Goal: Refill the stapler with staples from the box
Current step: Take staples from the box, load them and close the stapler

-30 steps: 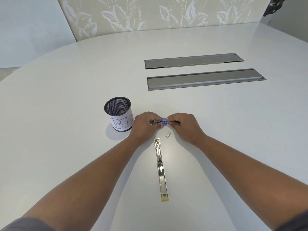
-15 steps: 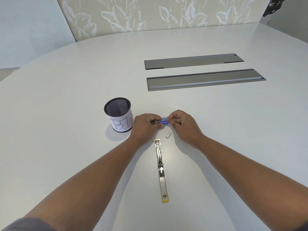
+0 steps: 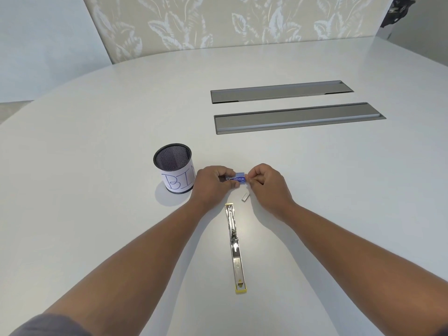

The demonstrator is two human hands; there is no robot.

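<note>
Holding the blue staple box (image 3: 237, 179) above the worktop (image 3: 339, 190), left hand (image 3: 211, 184) pinches one end, right hand (image 3: 265, 183) pinches the other. Stapler (image 3: 234, 243) lies opened, nearby. Risk: a jerked box could spill staples beside the loose strip (image 3: 245, 197).

The right hand (image 3: 268, 184) draws slightly back from the staple box (image 3: 237, 178), its fingertips now only at the box's right end, toward the table's right edge.
</note>
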